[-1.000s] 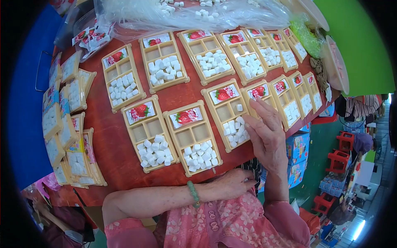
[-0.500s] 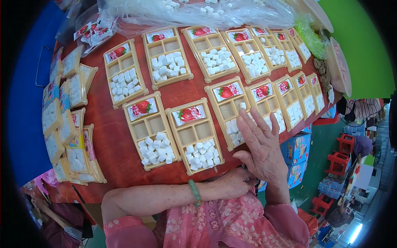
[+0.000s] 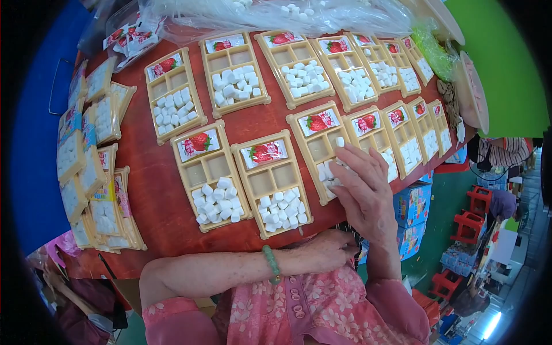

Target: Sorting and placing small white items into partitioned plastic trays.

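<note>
The right hand [image 3: 365, 192] lies flat, palm down, fingers spread and gripping nothing, over the lower compartment of a tan plastic tray [image 3: 322, 150] at the near edge of the red table [image 3: 155, 195]. Beneath and just ahead of the fingertips [image 3: 345, 154] sit small white cubes [image 3: 325, 172], some touching the fingers and one loose cube lying at the tip of the longest finger. The cubes look light, dry and slightly soft at the corners; they would likely roll or scatter if pushed, so a pinch between thumb and forefinger on opposite flat faces seems the safest hold. The tray appears thin-walled, stiff and light, and is best lifted by its raised rim on the long sides, kept level so that the loose cubes do not spill. The strawberry sachet [image 3: 317, 122] in the top compartment, beyond the fingertips, is flat and probably slick. The left hand [image 3: 330, 253] rests against the table edge close to the body, fingers curled inward; whether it holds anything cannot be told, since the fingertips are turned under. A green bead bracelet [image 3: 271, 263] circles that wrist. Hidden items: most cubes under the right palm, and the near end of that tray. The far trays [image 3: 402, 69] shrink and bend toward the rim, and a clear plastic bag [image 3: 276, 14] covers whatever lies behind them.
</note>
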`<state>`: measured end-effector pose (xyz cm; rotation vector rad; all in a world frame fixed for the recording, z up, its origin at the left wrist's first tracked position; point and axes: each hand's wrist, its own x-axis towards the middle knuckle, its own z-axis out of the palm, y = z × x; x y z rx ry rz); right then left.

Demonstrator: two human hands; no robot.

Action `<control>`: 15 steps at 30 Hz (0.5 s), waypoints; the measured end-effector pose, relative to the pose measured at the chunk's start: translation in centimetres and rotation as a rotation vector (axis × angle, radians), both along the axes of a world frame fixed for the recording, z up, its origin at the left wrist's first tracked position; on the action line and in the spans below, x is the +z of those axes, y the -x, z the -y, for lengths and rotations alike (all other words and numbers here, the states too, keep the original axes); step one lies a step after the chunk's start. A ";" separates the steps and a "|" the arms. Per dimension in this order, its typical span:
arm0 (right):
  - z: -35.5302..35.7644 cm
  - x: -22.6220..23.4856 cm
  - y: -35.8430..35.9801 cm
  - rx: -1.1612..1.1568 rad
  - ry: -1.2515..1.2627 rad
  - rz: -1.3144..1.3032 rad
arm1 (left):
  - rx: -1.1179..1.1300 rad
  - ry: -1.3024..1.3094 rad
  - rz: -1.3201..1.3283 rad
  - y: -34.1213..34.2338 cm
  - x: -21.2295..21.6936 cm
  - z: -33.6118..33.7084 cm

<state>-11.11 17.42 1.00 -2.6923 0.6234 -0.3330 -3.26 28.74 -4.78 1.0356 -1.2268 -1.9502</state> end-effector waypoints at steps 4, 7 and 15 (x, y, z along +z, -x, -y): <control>-0.2 -0.8 -1.4 -0.016 0.077 0.061 | -0.020 -0.016 0.019 -0.4 0.8 0.4; -0.1 -0.9 -1.7 0.010 0.107 0.101 | 0.012 0.016 0.032 0.1 0.0 0.0; 1.1 -1.3 -1.2 -0.018 0.054 0.195 | 0.106 0.016 -0.025 0.8 -0.9 -0.5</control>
